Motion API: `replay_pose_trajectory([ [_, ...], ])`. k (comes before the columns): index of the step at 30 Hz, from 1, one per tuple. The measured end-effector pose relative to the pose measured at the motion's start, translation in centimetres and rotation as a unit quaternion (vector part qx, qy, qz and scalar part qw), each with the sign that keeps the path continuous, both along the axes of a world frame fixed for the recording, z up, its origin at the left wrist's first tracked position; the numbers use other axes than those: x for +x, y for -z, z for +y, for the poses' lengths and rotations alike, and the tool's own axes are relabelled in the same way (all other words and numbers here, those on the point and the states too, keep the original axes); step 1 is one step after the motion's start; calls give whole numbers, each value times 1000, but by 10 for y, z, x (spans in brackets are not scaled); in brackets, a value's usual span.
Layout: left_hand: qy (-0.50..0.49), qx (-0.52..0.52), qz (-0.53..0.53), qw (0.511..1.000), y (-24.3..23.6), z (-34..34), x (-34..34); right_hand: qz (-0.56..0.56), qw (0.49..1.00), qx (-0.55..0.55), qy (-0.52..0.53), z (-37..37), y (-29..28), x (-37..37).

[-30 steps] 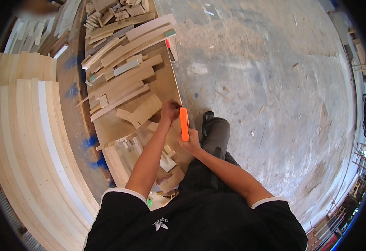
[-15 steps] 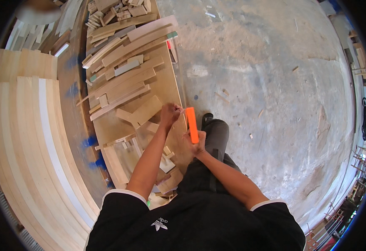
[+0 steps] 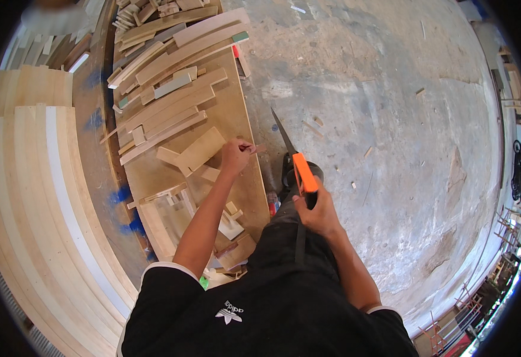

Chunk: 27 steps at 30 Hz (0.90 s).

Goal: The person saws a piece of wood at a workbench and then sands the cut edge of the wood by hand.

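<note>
The fingers of the left hand (image 3: pixel 236 157) are pinching a small wooden strip (image 3: pixel 261 148) at the edge of the brown board (image 3: pixel 232 113). The right hand's (image 3: pixel 320 211) fingers are wrapped around an orange-handled saw (image 3: pixel 306 173), its blade toward eleven o'clock. Outward, offcuts (image 3: pixel 174 110) lie toward ten, pale planks (image 3: pixel 28 196) at nine, grey concrete floor (image 3: pixel 391 149) at three.

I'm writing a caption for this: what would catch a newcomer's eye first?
The orange-handled saw in the right hand, its blade over the grey floor. Next, the left hand near the tabletop's right edge, pinching a small piece; then pale boards at far left.
</note>
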<state>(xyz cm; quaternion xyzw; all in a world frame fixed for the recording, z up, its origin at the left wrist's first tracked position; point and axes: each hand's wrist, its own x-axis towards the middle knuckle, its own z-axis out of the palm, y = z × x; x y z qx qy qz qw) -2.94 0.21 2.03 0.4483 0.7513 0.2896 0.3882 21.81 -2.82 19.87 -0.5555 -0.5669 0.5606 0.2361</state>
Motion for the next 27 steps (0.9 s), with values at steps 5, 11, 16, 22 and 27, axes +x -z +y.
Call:
replay_pose_trajectory([
  [5,58,7,60,996,-4,3,-3,20,999,-28,-22,-13,-23,-16],
  [11,101,32,66,992,8,6,-7,62,998,-4,-13,-24,-43,-30],
  [16,110,77,81,988,17,3,-9,55,997,-41,-30,-33,-48,-35],
  [22,100,75,53,991,12,1,-9,64,997,-24,-22,-36,-63,-36],
  [27,165,147,131,966,9,-5,-5,62,997,-29,-24,-40,-54,-36],
])
